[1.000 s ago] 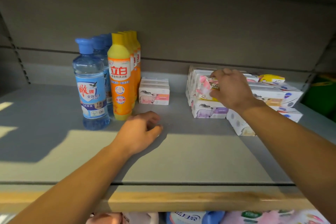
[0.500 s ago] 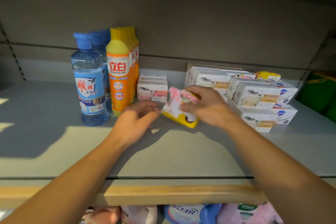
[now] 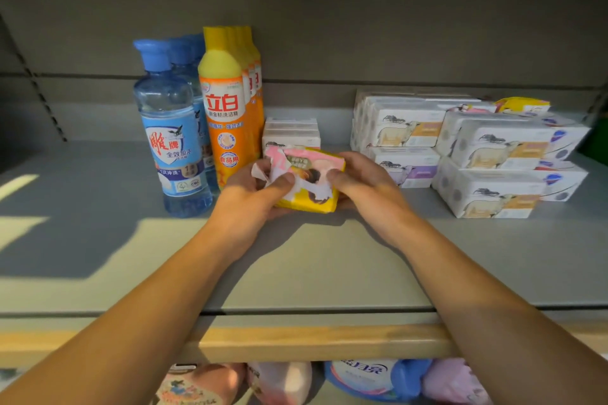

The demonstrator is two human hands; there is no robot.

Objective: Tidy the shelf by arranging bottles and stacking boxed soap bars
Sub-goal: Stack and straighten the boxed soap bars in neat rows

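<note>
Grey shelf [image 3: 98, 256]: both hands, left [image 3: 253, 197] and right [image 3: 365, 187], grip a yellow soap pack [image 3: 312, 187] (wrapper torn) mid-shelf, between orange bottles [image 3: 227, 108] and stacked white boxes [image 3: 493, 168].

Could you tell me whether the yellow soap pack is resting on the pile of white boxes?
No, both hands, left and right, hold the yellow soap pack beside the orange bottle.

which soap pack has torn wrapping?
The yellow soap pack held between the left hand and right hand: its pink-and-white wrapper is ripped and peeling. The white soap boxes stacked at right look intact.
</note>
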